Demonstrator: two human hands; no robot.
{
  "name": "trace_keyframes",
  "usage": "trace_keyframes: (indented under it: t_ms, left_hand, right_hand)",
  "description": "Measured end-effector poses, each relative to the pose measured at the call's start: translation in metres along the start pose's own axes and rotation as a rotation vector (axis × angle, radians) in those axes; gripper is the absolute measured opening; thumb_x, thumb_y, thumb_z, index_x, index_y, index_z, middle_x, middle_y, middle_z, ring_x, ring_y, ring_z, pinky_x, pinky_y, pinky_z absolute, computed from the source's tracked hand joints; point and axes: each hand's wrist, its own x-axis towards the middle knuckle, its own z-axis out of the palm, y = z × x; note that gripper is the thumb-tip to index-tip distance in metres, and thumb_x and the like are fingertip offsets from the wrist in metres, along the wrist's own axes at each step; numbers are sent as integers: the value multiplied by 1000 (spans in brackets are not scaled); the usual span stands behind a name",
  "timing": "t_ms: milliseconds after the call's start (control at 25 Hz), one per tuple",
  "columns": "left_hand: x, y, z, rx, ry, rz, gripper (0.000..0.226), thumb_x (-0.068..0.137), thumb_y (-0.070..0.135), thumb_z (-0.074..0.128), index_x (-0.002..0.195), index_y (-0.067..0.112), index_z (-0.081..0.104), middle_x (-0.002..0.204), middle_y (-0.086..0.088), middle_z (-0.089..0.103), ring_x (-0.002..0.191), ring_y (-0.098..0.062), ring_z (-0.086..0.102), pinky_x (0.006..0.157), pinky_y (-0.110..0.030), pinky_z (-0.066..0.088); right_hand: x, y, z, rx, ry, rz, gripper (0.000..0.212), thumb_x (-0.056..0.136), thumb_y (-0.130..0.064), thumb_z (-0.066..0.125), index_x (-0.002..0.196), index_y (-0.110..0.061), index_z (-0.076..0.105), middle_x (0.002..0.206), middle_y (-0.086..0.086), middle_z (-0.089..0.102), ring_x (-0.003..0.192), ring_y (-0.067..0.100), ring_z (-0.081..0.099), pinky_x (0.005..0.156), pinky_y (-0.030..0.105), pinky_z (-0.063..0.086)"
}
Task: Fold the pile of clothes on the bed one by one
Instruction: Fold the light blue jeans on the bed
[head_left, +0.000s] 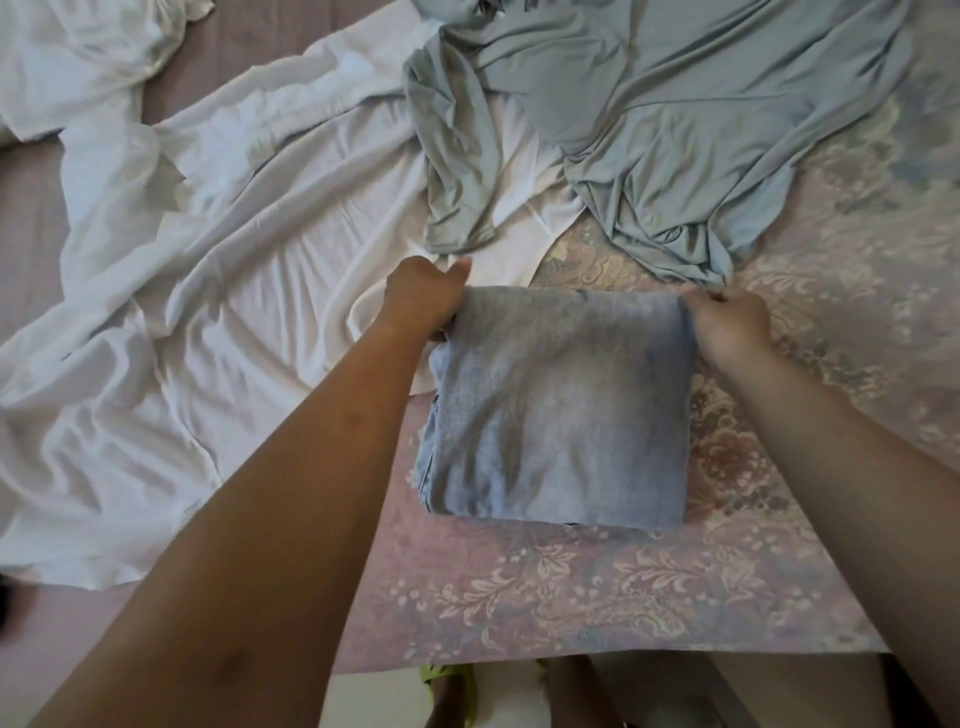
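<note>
clothes unfolded on patterned bedspread (597, 587): big white garment (208, 312) spread left of and beyond left hand, pale grey-green garment (649, 119) crumpled beyond both hands, another white piece (78, 57) far up left. grey folded garment (561, 410) lies between the hands, squared up near the bed edge. left hand (421, 299) grips its far left corner, fingers curled. right hand (730, 322) pinches far right corner.
</note>
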Motion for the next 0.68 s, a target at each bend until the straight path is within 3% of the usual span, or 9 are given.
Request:
trace_keyframes:
  t_ms: [120, 200, 320, 400, 480, 560, 640, 680]
  left_hand:
    - [-1, 9, 6, 201, -24, 32, 46, 89, 43, 61, 96, -3, 60, 89, -17, 67, 87, -32, 67, 80, -33, 54]
    - [6, 10, 6, 76, 6, 0, 38, 88, 36, 64, 99, 0, 61, 100, -17, 66, 94, -33, 66, 83, -35, 54]
    - [11, 0, 3, -340, -44, -83, 27, 89, 25, 66, 74, 9, 51, 77, -10, 57, 73, -25, 61, 71, -36, 57]
    - [13, -8, 6, -284, 0, -54, 34, 90, 29, 65, 67, 12, 47, 67, -6, 50, 66, -23, 52, 66, -33, 52]
    - [10, -15, 10, -148, 54, 8, 40, 92, 36, 60, 63, 14, 42, 62, -2, 46, 63, -20, 47, 60, -28, 44]
    - [-2, -20, 9, -152, 101, 59, 41, 97, 41, 48, 67, 13, 48, 68, -2, 54, 67, -19, 52, 64, -29, 45]
    - [-25, -29, 1, -159, 239, 111, 46, 100, 40, 41, 75, 5, 58, 78, -8, 64, 76, -22, 61, 74, -30, 48]
    - [-41, -35, -3, -138, 314, 137, 50, 100, 39, 41, 71, 2, 56, 74, -10, 63, 72, -20, 60, 68, -23, 44]
  right_hand:
    - [3, 1, 3, 45, -39, 62, 24, 89, -33, 59, 71, -20, 53, 74, 1, 54, 81, 25, 55, 81, 45, 52]
    - [7, -1, 1, 53, -63, 71, 24, 90, -34, 58, 71, -21, 51, 76, 1, 53, 80, 23, 52, 77, 41, 51]
    - [13, -2, -5, 124, -29, 73, 24, 93, -30, 56, 72, -21, 51, 81, 1, 55, 80, 19, 52, 72, 33, 52]
    - [14, -4, 0, 104, -6, 78, 20, 93, -30, 56, 76, -20, 56, 92, 6, 60, 92, 24, 58, 88, 44, 52]
    - [11, -7, 5, -20, 40, 16, 25, 95, -31, 52, 96, -8, 62, 107, 14, 62, 103, 31, 58, 94, 44, 48]
    - [5, -9, 2, -75, 67, -72, 39, 98, -34, 47, 108, 2, 60, 104, 15, 60, 98, 27, 57, 88, 38, 46]
    - [-5, -3, -9, -97, 63, -159, 37, 98, -35, 46, 96, -1, 60, 89, 11, 54, 84, 20, 51, 73, 30, 39]
    - [-10, 3, -14, -102, 67, -184, 34, 98, -34, 47, 89, -4, 59, 85, 10, 53, 80, 19, 49, 69, 28, 35]
